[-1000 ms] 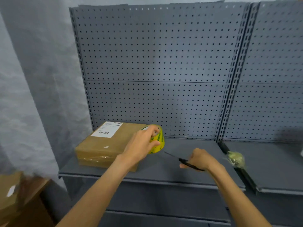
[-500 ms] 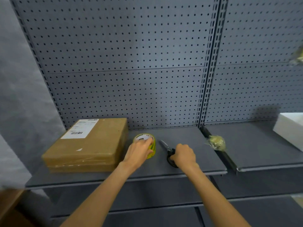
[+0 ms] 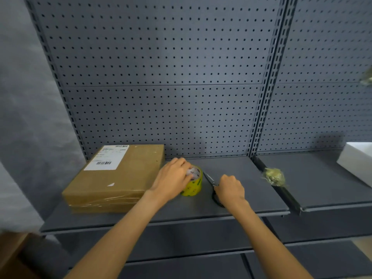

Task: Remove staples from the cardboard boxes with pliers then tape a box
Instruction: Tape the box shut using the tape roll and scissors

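Shelf (image 3: 241,174) with box (image 3: 124,178), tape (image 3: 194,185), scissors (image 3: 210,180)

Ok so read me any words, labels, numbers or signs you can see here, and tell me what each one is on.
No text here can be quoted.
White shipping label on the cardboard box: barcodes and printed lines, too small and blurred to read.
Yellow tape roll under the left hand: dark printed marks, not legible.

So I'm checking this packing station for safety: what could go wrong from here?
The right hand covers the scissors with the blades bare toward the left hand on the tape roll; a slip might nick it. The roll stands on edge and could roll off the shelf.
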The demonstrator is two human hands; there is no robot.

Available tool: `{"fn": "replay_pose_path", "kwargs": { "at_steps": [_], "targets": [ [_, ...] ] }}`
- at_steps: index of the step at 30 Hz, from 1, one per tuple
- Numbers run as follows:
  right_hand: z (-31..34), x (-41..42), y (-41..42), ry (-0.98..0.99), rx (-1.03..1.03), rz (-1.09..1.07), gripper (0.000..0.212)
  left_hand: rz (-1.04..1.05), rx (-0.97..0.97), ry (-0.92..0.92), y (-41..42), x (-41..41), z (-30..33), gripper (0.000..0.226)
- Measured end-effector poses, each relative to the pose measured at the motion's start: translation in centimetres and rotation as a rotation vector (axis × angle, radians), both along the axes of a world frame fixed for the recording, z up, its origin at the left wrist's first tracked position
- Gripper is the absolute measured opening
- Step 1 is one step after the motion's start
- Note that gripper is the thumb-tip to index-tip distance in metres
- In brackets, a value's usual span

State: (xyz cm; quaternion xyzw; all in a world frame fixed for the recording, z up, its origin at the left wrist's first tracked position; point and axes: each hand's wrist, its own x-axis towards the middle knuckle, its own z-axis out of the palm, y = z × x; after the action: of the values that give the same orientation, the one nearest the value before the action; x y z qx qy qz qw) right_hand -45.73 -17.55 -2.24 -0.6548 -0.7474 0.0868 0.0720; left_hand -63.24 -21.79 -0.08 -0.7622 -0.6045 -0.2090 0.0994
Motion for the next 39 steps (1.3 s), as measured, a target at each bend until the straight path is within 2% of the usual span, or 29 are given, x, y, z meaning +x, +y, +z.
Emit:
{"fn": "replay_pose_path", "kwargs": {
  "at_steps": [5,8,11,14,20,22,27,31,35,39],
  "targets": [
    [1.9,-2.2,-0.3,0.097,0.115,0.064,0.038,0.193,-0.041,-0.099,-3.2,-7.7,2.1,0.031],
    [2.6,-5.1,-1.0,0.142,0.197,0.172,0.027,0.305,-0.158,-0.174,-4.8,-12.2,1.1,0.039],
    [2.6,-8.6,-2.3,0.202,0.259,0.357,0.026,0.279,-0.237,-0.197,-5.8,-14.4,-0.1,0.047],
    [2.2,-11.2,-3.3,0.233,0.262,0.514,0.026,0.304,-0.179,-0.183,-6.1,-14.0,-0.9,0.044],
    [2.0,-12.9,-4.1,0.358,0.186,0.632,0.030,0.426,-0.040,-0.114,-6.1,-12.5,-1.2,0.035],
    [1.8,-12.9,-4.0,0.410,0.129,0.630,0.036,0.428,-0.048,-0.112,-6.2,-12.8,-1.4,0.043],
    [0.3,-12.6,-4.1,0.528,0.069,0.623,0.046,0.369,-0.181,-0.015,-7.1,-12.9,-1.1,0.093],
    [-0.6,-12.1,-4.3,0.554,0.039,0.664,0.062,0.359,-0.173,0.052,-7.4,-12.8,-1.1,0.107],
    [-1.0,-12.1,-3.8,0.478,0.061,0.736,0.079,0.352,-0.182,0.115,-7.3,-13.4,-1.3,0.116],
    [-1.9,-12.0,-3.8,0.429,0.123,0.770,0.077,0.338,-0.171,0.214,-7.1,-13.6,-1.7,0.125]
  ]
}}
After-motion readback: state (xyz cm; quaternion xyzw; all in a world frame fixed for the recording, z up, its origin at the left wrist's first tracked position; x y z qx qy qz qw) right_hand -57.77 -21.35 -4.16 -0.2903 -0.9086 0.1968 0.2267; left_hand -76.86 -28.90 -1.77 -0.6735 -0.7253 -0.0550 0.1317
